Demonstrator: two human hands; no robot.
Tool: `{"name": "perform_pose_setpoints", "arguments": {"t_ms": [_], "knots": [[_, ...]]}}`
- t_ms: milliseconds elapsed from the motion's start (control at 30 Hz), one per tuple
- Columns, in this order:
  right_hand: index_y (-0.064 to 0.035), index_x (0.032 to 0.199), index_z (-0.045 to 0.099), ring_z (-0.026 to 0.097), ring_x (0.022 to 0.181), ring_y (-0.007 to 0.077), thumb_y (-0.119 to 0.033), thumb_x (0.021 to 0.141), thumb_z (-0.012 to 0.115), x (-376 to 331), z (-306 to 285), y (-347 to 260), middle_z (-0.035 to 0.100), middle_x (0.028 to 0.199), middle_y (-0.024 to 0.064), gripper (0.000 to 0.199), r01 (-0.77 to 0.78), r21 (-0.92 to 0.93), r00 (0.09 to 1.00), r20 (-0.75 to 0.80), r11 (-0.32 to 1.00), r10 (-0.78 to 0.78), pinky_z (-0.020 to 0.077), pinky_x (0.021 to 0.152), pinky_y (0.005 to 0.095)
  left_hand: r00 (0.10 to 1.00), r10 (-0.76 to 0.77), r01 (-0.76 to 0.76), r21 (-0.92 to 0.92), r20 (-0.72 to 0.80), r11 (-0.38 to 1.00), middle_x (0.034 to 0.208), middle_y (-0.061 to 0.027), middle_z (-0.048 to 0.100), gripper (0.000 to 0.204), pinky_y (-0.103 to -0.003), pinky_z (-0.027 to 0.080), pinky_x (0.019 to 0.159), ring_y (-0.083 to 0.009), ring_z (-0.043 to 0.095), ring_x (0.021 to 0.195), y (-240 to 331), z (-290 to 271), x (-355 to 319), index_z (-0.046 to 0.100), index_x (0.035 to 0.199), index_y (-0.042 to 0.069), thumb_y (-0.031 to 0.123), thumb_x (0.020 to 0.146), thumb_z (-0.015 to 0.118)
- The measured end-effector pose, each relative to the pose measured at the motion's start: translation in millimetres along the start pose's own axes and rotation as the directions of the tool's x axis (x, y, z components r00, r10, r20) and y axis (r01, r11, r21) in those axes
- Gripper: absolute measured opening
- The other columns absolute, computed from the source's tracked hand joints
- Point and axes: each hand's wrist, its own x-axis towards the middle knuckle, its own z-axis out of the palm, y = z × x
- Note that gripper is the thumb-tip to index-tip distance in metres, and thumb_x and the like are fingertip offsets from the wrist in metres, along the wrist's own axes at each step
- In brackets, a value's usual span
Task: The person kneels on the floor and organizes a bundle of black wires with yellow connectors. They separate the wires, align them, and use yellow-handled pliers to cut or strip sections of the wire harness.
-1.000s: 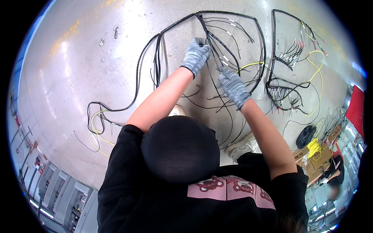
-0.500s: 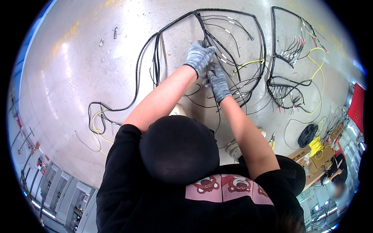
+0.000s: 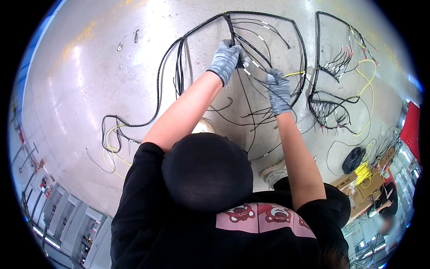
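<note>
A black wiring harness lies on the floor in a wide loop, with thin branch wires hanging inside it. My left hand, in a grey glove, is closed around the bundle that drops from the harness's top joint. Further right, my right hand, gloved alike, is closed on a few thin black wires with white sleeves, stretched between both hands. How many it holds is hidden by the fingers. A yellow wire runs just beyond my right hand. Other loose wire ends trail below the hands.
A second black harness with red-tipped wires lies to the right. Beyond it are a black cable coil, a yellow wire coil and cardboard boxes. Another person is at the far right. Two small metal pieces lie upper left.
My right hand has moved right, away from my left hand, drawing several wires out sideways. My left hand has shifted slightly up and left, still on the bundle.
</note>
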Motion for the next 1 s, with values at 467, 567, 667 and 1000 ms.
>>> {"name": "perform_pose_setpoints", "arguments": {"t_ms": [467,567,667,1000], "knots": [[-0.0025,0.111,0.053,0.055,0.072,0.0076,-0.003,0.081,0.058,26,-75,-91,0.06,0.086,0.0023,0.031,-0.195,-0.157,0.799,0.547,0.968,0.25,0.0463,0.067,0.0204,0.998,-0.057,0.058,0.113,-0.013,0.992,0.064,-0.0012,0.057,0.011,-0.022,0.036,0.037,-0.0071,0.041,0.039,13,-9,9,0.051,0.087,0.006,0.012,0.081,0.057],[-0.0009,0.113,0.052,0.056,0.066,0.0079,-0.009,0.084,0.054,30,-91,-99,0.06,0.082,0.0054,0.03,-0.153,-0.25,0.718,0.637,0.956,0.281,0.0471,0.058,0.0207,1.0,-0.025,0.024,0.113,0.003,0.993,0.065,-0.0016,0.058,0.009,-0.021,0.039,0.041,-0.0069,0.043,0.041,5,-13,16,0.051,0.089,0.006,0.012,0.083,0.054],[-0.0027,0.116,0.05,0.055,0.063,0.0083,-0.015,0.087,0.05,14,-96,-132,0.06,0.076,0.0044,0.031,-0.338,-0.366,0.581,0.644,0.867,0.498,0.0463,0.057,0.0212,0.997,0.069,-0.058,0.205,-0.046,0.977,0.067,-0.0022,0.053,0.01,-0.021,0.041,0.044,-0.0089,0.047,0.048,-4,-15,21,0.048,0.091,0.005,0.012,0.086,0.05],[0.0011,0.099,0.054,0.059,0.062,0.0134,-0.009,0.08,0.055,-22,-133,-128,0.061,0.07,0.0062,0.022,-0.399,-0.609,0.354,0.588,0.686,0.727,0.0486,0.058,0.0242,0.945,-0.12,0.186,-0.196,0.305,0.963,0.067,-0.0012,0.05,0.005,-0.02,0.028,0.035,-0.0055,0.034,0.042,9,-34,14,0.04,0.092,0.014,0.014,0.09,0.045]]}}
